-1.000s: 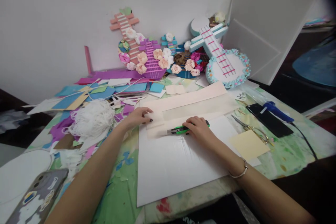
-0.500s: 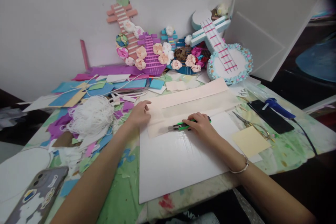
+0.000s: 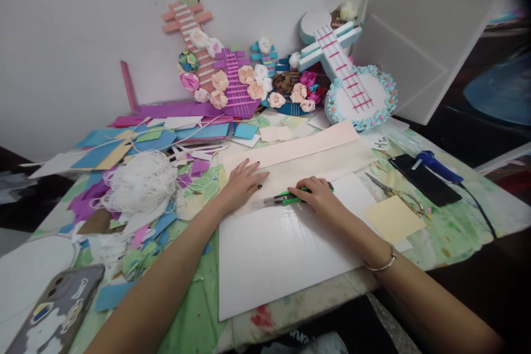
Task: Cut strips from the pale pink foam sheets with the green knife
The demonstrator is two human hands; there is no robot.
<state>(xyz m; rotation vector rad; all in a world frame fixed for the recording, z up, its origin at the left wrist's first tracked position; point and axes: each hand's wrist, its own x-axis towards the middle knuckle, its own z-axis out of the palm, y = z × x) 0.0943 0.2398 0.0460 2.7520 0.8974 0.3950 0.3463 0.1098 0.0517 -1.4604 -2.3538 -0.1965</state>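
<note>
My left hand [image 3: 244,185] lies flat with fingers spread on a pale cream sheet [image 3: 315,166], close to its left end. A light pink strip [image 3: 307,140] runs along the far side of that sheet. My right hand [image 3: 318,197] is closed over a green and black utility knife [image 3: 284,198]. Its metal blade end points left, towards my left hand, at the near edge of the cream sheet. Beneath the knife and sheet is a large white board [image 3: 277,271]. My right fingers partly cover the knife's body.
White cord [image 3: 141,182] is heaped among foam scraps on the left, near a phone [image 3: 56,310]. Scissors [image 3: 394,193], a yellow sheet [image 3: 394,222], a black slab [image 3: 427,180] and a blue glue gun [image 3: 437,166] lie right. Decorated model instruments [image 3: 236,83] lean at the back wall.
My left hand has moved right from the sheet's left edge, and its curled fingers are now spread flat on it. My right hand and the knife stay nearly in place.
</note>
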